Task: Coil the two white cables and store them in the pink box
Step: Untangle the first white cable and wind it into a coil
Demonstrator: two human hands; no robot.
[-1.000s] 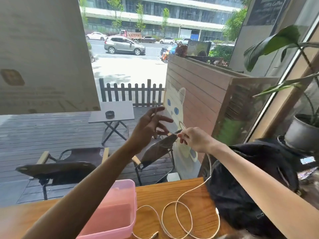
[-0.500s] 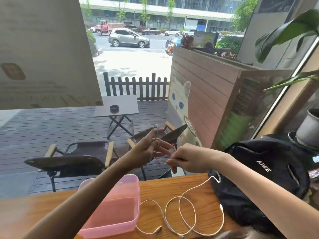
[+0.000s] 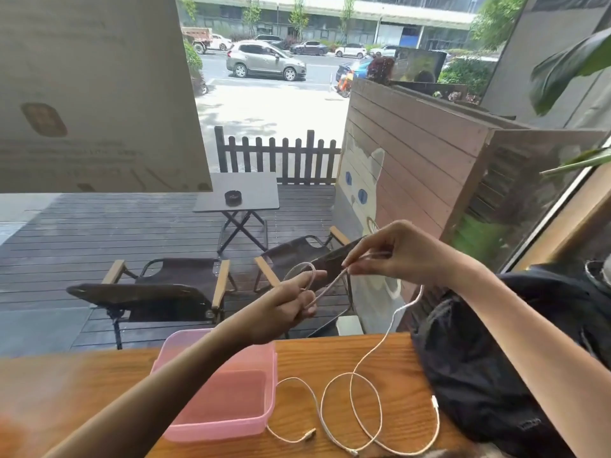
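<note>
Both hands [image 3: 291,309] pinching raised cable [image 3: 327,282]

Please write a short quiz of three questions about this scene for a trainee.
1. True or false: the pink box already holds a coiled cable.
2. Which hand holds the small loop of the white cable? A) left hand B) right hand
3. What dark thing lies on the table to the right of the cables?

Key: 1 false; 2 A; 3 a black bag.
</note>
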